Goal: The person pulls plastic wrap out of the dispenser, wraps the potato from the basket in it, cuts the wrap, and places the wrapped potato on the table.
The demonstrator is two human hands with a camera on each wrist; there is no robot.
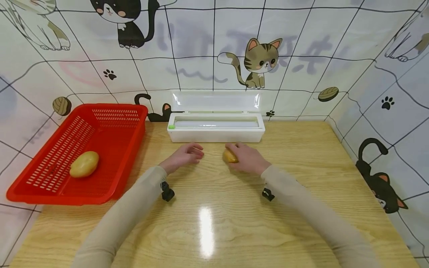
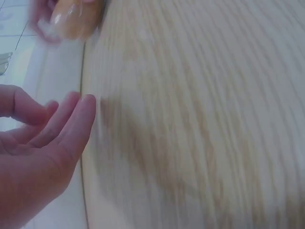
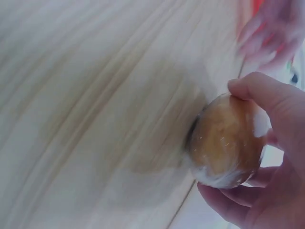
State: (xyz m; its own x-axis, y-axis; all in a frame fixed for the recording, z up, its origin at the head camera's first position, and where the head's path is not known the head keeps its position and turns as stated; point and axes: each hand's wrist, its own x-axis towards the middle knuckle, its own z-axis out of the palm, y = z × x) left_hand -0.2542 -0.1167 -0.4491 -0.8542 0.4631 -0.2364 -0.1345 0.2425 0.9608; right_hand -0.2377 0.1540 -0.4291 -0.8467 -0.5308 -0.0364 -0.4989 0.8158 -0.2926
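My right hand (image 1: pixel 247 158) grips a potato (image 1: pixel 230 156) low over the wooden table, right of the middle. In the right wrist view this potato (image 3: pixel 221 138) is brownish-yellow and shiny, with clear cling film round it; thumb and fingers hold its sides. To the left, my left hand (image 1: pixel 186 156) holds nothing, its fingers loosely bent toward the other hand. Just behind both hands stands a long white cling film dispenser (image 1: pixel 216 134), its clear lid (image 1: pixel 216 101) raised and a small green piece (image 1: pixel 171 127) at its left end.
A red plastic basket (image 1: pixel 132 163) stands at the left, one pale yellow potato (image 1: pixel 84 164) lying inside. The wooden table (image 1: pixel 234 230) meets walls covered with cat-print sheeting (image 1: pixel 194 33) at the back and sides.
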